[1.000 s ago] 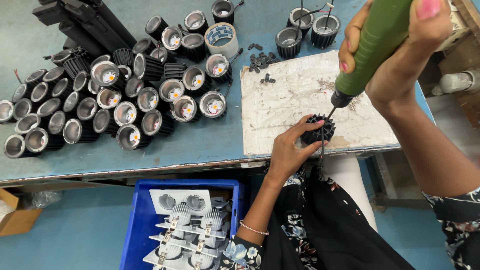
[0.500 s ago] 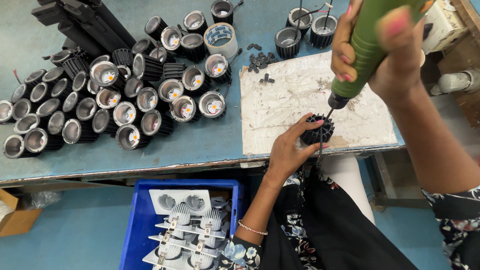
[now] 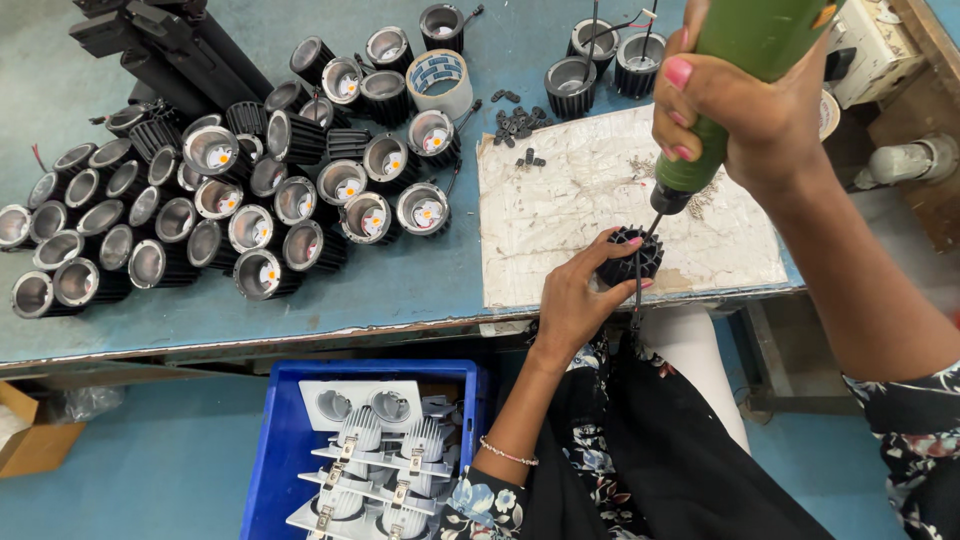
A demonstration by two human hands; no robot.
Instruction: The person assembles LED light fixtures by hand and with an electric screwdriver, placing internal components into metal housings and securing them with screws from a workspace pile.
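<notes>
My left hand [image 3: 578, 296] grips a small black finned lamp housing [image 3: 632, 255] at the near edge of a stained white board [image 3: 570, 200] on the blue-green table [image 3: 300, 300]. My right hand [image 3: 745, 115] is closed around a green electric screwdriver [image 3: 740, 70] held upright, its bit pointing down into the top of the housing. A thin black wire hangs from the housing over the table edge.
Many black cylindrical lamp housings [image 3: 240, 190] with reflectors lie heaped on the left of the table. A tape roll [image 3: 440, 80], loose black screws [image 3: 515, 125] and two more housings [image 3: 600, 65] sit at the back. A blue crate [image 3: 290, 450] of white fittings stands below.
My right hand and the screwdriver have shifted slightly left and lower over the housing. The left hand stays on the housing.
</notes>
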